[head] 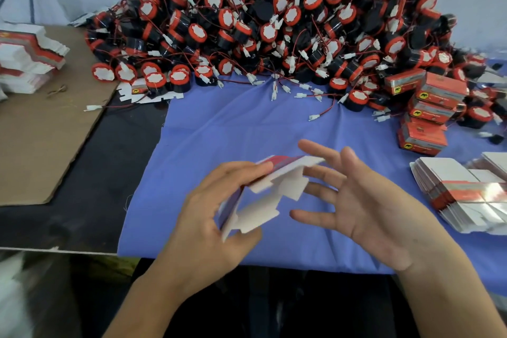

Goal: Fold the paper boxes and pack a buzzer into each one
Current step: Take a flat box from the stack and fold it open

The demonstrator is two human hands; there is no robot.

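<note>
head view: left hand [216, 217] grips a half-folded paper box [263, 195], blurred, held above the blue cloth [233, 123] on the bench [96, 173]. right hand [367, 211] is wide, fingers spread, holding nothing, just beside the box's flaps. buzzer pile [274, 22] lies at the far side; closed boxes [430, 107] and flat blanks [463, 195] lie to the right.

Black buzzers [274, 22] with red rims and white labels, far; a periwinkle cloth [233, 123]; brown cardboard [41, 132], left; red boxes [430, 112] bearing yellow-and-black emblems, right; a white-and-red box blank [260, 210], near.
</note>
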